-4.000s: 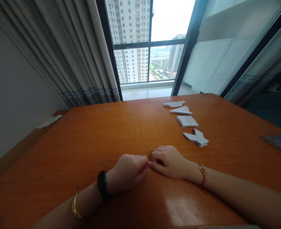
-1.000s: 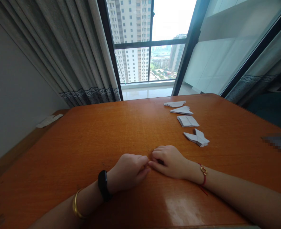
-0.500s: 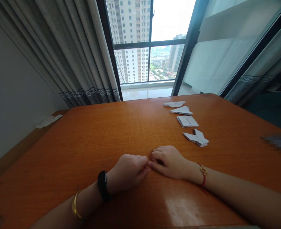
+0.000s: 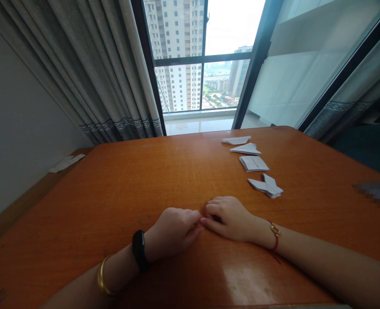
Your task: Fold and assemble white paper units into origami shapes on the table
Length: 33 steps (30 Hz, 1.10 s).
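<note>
We look down over a glossy orange-brown wooden table (image 4: 128, 180), with two bare hands resting on it close to us, near the middle. The left hand (image 4: 173, 229) lies with its back upward, its fingers bent and pressed together, pointing right; whether they pinch anything we cannot tell. The right hand (image 4: 230, 218) lies beside it, fingers curled under and side by side, the thumb stretched leftward below them with a small dark gap between. The tips of the two hands meet or almost meet; we cannot tell which. On the left forearm we see a black wristband (image 4: 140, 251) and a gold bangle (image 4: 102, 277); on the right wrist, a red cord bracelet (image 4: 275, 231) with a gold-coloured ornament. Just beyond the right hand, slightly to its right, four folded white papers lie flat in a row running away from us. Nearest is a forked paper (image 4: 269, 186) with two arms spread apart; next comes a thick square paper (image 4: 254, 163); then a pointed paper (image 4: 246, 149), its tip to the left; and farthest, a slim paper (image 4: 236, 140) near the table's far edge. At the far left, a pale sheet (image 4: 66, 163) lies by the wall. At the right edge, a dark object (image 4: 378, 195) is blurred into squares. Past the table, a grey curtain (image 4: 80, 73) hangs left of a window (image 4: 202, 58) showing tall buildings.
</note>
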Available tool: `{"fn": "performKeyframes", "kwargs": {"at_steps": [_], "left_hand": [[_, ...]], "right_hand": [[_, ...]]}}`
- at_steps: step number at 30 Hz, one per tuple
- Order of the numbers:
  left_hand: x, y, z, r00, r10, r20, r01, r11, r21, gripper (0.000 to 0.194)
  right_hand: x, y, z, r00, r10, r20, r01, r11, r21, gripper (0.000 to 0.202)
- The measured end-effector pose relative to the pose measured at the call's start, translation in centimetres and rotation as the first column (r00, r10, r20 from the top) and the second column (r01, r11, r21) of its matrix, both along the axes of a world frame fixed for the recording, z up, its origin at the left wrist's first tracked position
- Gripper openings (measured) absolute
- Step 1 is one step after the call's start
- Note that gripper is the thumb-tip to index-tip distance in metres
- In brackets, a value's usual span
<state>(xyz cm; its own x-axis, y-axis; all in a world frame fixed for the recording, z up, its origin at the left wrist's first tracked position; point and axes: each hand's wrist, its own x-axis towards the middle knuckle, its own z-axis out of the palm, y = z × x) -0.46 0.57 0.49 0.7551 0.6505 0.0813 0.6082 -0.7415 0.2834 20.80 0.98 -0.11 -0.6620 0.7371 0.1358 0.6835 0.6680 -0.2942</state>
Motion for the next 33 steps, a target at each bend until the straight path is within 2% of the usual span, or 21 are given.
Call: {"fn": "performKeyframes", "kwargs": {"at_steps": [33], "left_hand": [[-0.01,0.00,0.04,1.000,-0.003,0.000,0.003,1.000,0.004,0.017]], "right_hand": [[0.01,-0.01,0.00,1.000,0.004,-0.003,-0.004,1.000,0.004,0.029]]}}
